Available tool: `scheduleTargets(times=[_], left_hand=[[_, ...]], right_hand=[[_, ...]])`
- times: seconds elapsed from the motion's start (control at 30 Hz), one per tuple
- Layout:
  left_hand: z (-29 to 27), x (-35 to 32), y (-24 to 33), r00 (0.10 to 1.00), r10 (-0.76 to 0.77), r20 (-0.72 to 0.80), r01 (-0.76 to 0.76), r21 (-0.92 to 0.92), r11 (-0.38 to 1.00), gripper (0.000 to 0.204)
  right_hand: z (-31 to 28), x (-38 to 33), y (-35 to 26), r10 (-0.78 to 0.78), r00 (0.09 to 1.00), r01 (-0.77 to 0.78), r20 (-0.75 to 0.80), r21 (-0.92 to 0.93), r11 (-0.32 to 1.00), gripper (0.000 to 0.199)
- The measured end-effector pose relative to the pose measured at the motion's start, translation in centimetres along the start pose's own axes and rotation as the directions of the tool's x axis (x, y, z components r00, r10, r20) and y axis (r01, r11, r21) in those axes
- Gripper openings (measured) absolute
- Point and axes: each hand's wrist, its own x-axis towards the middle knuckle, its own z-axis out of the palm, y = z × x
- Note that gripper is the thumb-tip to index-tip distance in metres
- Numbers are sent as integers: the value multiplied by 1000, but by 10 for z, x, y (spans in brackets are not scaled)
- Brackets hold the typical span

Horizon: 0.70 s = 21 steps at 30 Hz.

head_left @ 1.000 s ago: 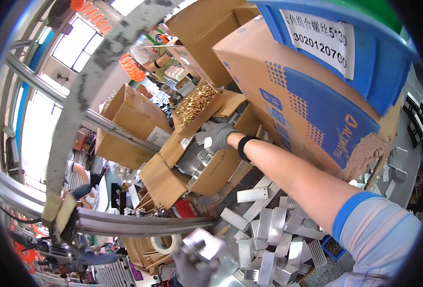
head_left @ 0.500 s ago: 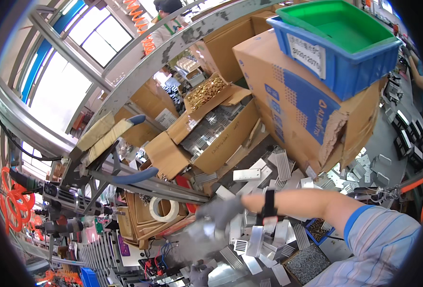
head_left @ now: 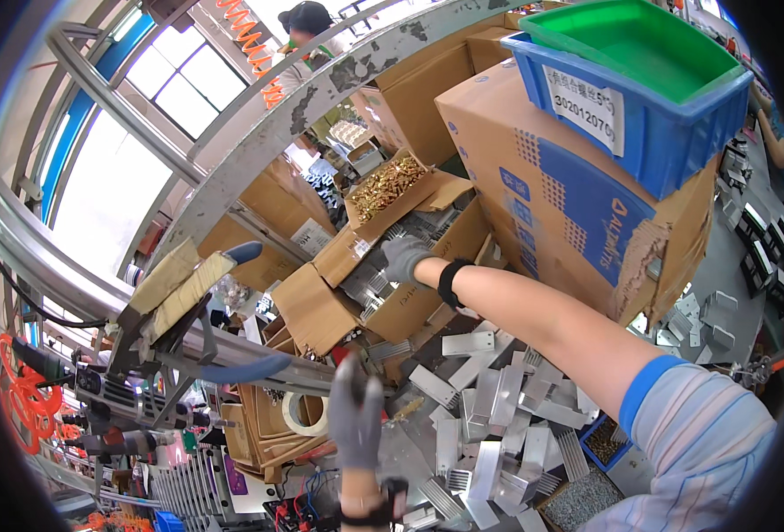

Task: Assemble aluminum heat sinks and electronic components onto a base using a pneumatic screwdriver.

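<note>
I see the right hand [head_left: 405,257], gloved, reaching into the open cardboard box [head_left: 427,301] of metal brackets [head_left: 376,282] at 12 o'clock, fingers curled onto them, grip unclear, while the left hand [head_left: 355,417] hovers flat and empty at 6 o'clock above the table [head_left: 498,426], free to receive.

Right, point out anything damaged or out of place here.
The big printed carton is torn at its lower right corner, under the blue bin. Metal brackets lie in a loose heap. The right hand reaches into an open box.
</note>
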Motion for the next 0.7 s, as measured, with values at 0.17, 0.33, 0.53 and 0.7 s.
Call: scheduleTargets(times=[0.17, 0.33, 0.53, 0.7], left_hand=[[63, 153, -74, 981, -195, 20, 183, 263, 947, 46], [126, 206, -91, 879, -385, 281, 181, 551, 815, 87], [129, 227, -103, 773, -554, 310, 111, 794, 598, 101], [130, 222, -100, 827, -398, 398, -14, 721, 692, 93]], right_hand=[[14, 13, 11, 28, 999, -20, 16, -347, 938, 39], [20, 49, 41, 59, 985, -13, 164, -267, 964, 36], [19, 49, 26, 68, 950, 39, 304, -332, 943, 46], [16, 57, 48, 103, 987, -81, 127, -169, 982, 32]])
